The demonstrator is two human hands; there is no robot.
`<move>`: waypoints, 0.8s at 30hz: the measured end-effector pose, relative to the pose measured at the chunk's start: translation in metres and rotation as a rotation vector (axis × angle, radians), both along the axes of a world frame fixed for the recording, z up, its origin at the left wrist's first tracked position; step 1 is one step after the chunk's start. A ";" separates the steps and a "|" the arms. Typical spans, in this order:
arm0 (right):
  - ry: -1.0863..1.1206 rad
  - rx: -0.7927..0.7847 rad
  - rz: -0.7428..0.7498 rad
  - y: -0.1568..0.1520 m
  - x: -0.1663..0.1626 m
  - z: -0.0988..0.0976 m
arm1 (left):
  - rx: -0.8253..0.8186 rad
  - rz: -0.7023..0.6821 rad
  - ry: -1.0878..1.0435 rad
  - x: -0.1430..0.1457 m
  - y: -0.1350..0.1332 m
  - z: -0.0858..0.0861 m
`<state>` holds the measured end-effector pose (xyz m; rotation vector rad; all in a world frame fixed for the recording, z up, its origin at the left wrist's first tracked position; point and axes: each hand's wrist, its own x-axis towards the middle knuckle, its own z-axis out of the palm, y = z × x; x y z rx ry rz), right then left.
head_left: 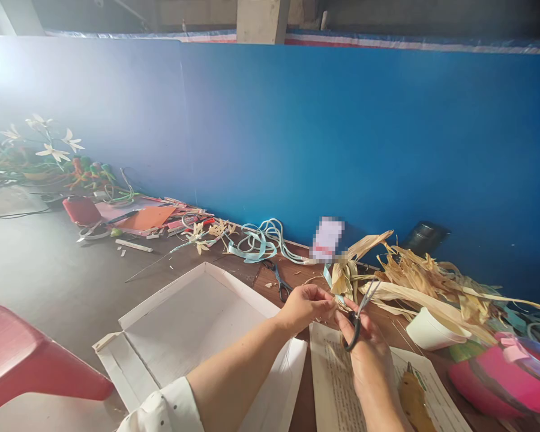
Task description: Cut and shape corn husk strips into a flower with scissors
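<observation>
While left hand (303, 307) pinches husk strip (342, 281), right hand (366, 351) holds scissors (359, 315) blades-up.

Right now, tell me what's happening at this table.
A person is handling dried husks with both hands. Their left hand pinches a husk piece, while the right hand holds black-handled scissors, blades open beside it. A husk pile lies on the table just beyond. A white cup, a second pair of scissors and an open white box are nearby.
</observation>
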<state>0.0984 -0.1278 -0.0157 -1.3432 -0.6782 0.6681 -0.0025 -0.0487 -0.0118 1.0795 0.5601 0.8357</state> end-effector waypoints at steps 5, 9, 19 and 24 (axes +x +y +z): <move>-0.045 -0.050 -0.004 -0.002 0.001 0.004 | -0.015 -0.062 0.004 -0.002 -0.003 0.005; -0.121 -0.127 0.022 -0.005 0.003 0.008 | -0.015 -0.079 0.010 -0.002 -0.003 0.005; -0.059 -0.046 0.074 -0.005 0.003 0.004 | 0.025 -0.144 0.007 -0.004 -0.002 0.006; -0.105 -0.070 0.020 -0.006 0.002 0.006 | 0.045 -0.166 0.009 -0.005 -0.002 0.006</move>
